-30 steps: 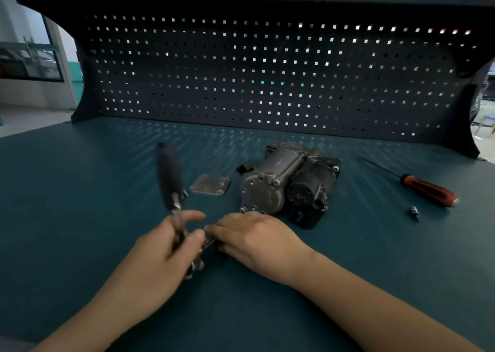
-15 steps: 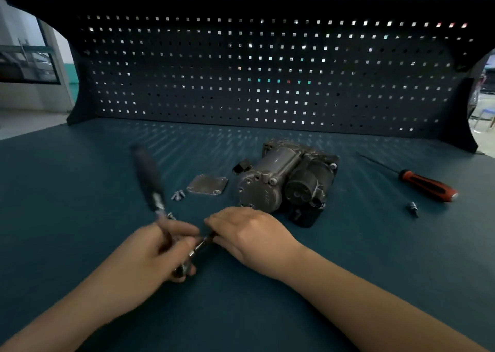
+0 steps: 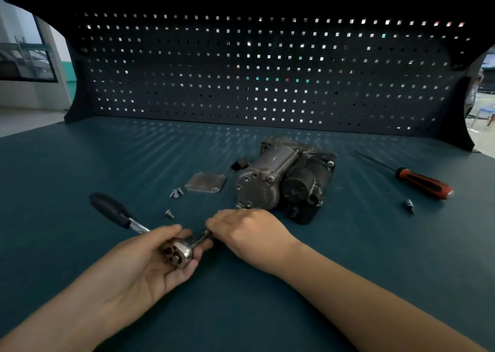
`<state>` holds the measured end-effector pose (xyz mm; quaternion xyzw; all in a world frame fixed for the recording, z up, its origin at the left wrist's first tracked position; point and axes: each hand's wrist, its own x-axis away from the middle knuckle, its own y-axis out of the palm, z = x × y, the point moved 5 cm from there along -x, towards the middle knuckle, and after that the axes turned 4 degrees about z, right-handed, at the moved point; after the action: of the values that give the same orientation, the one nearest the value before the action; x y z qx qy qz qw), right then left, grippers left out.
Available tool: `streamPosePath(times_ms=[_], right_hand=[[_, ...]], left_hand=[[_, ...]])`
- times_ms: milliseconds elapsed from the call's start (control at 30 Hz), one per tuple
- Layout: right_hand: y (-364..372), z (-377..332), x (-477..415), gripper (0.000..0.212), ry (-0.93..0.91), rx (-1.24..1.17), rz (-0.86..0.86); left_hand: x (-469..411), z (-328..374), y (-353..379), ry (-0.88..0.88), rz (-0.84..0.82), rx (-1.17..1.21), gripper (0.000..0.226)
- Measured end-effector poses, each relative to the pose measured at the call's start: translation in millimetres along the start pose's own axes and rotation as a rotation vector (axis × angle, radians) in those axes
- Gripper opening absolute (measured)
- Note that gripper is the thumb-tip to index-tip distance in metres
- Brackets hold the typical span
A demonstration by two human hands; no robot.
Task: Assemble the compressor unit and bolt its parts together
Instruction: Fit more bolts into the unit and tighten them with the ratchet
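— How does the left arm lie?
— It comes in from the lower left, low over the tabletop [image 3: 80,164]. The left hand [image 3: 144,266] is turned palm up. Its grip is closed round the ratchet [image 3: 178,252]: the fingers cup the shiny head from below and the thumb lies across the neck. The black handle points away to the upper left.

— Any loose parts near it?
— One single screw [image 3: 169,214] lies just beyond that hand. A small cluster of screws [image 3: 176,193] lies further back, just beside the flat cover plate [image 3: 205,182].

— And the right arm?
— It reaches in from the lower right. The right hand [image 3: 249,233] is palm down with knuckles up and fingers curled. Its grip pinches the short metal bar [image 3: 203,237] that sticks out of the ratchet head. The fingertips are hidden under the hand.

— Where is the compressor?
— The compressor [image 3: 284,180] rests mid-tabletop just behind the right hand, its round end cap facing the person. Whether the fingers touch it cannot be told. Well to the right lies a red-and-black screwdriver [image 3: 423,182], with a small bit [image 3: 409,205] near it.
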<state>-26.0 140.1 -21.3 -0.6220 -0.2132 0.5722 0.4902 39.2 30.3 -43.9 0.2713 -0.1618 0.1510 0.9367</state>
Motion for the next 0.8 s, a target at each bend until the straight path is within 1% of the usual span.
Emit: streamPosePath(times_ms=[67, 100, 167, 200, 233, 300, 333, 367, 400, 433, 467, 500, 533, 567, 633, 667, 700, 733, 767, 800], right_hand=[[4, 2, -2, 0.012, 0.013, 0.030, -0.031], [7, 4, -2, 0.020, 0.028, 0.031, -0.048], [13, 9, 0, 0.033, 0.063, -0.023, -0.081], [14, 11, 0, 0.035, 0.077, -0.045, -0.078], [14, 12, 1, 0.036, 0.085, -0.060, -0.064], [9, 12, 1, 0.032, 0.084, -0.061, -0.019], [5, 11, 1, 0.031, 0.083, -0.074, 0.019], [2, 12, 1, 0.033, 0.086, -0.098, 0.051], [-3, 12, 2, 0.037, 0.082, -0.098, 0.077], [-10, 13, 3, 0.036, 0.071, -0.063, 0.144], [-19, 16, 5, 0.033, 0.072, -0.015, 0.248], [-31, 21, 8, 0.030, 0.095, 0.030, 0.361], [-42, 28, 13, 0.030, 0.141, 0.071, 0.466], [-51, 37, 19, 0.029, 0.201, 0.109, 0.559], [-66, 55, 34, 0.026, 0.363, 0.160, 0.690], [-71, 66, 42, 0.026, 0.456, 0.166, 0.727], [-73, 76, 49, 0.026, 0.549, 0.148, 0.744], [-74, 85, 55, 0.026, 0.640, 0.113, 0.744], [-73, 93, 60, 0.027, 0.718, 0.072, 0.728], [-70, 100, 63, 0.028, 0.773, 0.037, 0.705]], left_hand=[[1, 3, 0, 0.039, 0.000, -0.085, 0.032], [2, 3, -1, 0.074, 0.025, -0.148, 0.034], [3, 7, -2, 0.130, 0.054, -0.281, 0.027], [5, 10, 0, 0.178, 0.055, -0.395, 0.025], [7, 14, 2, 0.278, 0.043, -0.596, 0.025], [8, 22, 10, 0.606, -0.021, -1.148, 0.024], [12, 20, 19, 0.741, -0.064, -1.426, 0.018], [14, 16, 25, 0.840, -0.092, -1.631, 0.012], [16, 13, 29, 0.905, -0.111, -1.741, 0.009], [16, 11, 31, 0.939, -0.127, -1.783, 0.010], [14, 13, 30, 0.937, -0.120, -1.762, 0.014], [10, 17, 27, 0.898, -0.095, -1.658, 0.019], [6, 23, 24, 0.829, -0.061, -1.491, 0.021], [-1, 26, 17, 0.710, -0.016, -1.258, 0.024], [-14, 19, 5, 0.313, 0.066, -0.669, 0.029], [-18, 9, 4, 0.120, 0.062, -0.378, 0.024], [-18, 2, 6, -0.033, 0.038, -0.119, 0.022], [-16, -2, 9, -0.134, 0.008, 0.082, 0.020], [-13, -1, 11, -0.166, -0.022, 0.187, 0.017], [-11, 1, 13, -0.162, -0.036, 0.207, 0.013]])
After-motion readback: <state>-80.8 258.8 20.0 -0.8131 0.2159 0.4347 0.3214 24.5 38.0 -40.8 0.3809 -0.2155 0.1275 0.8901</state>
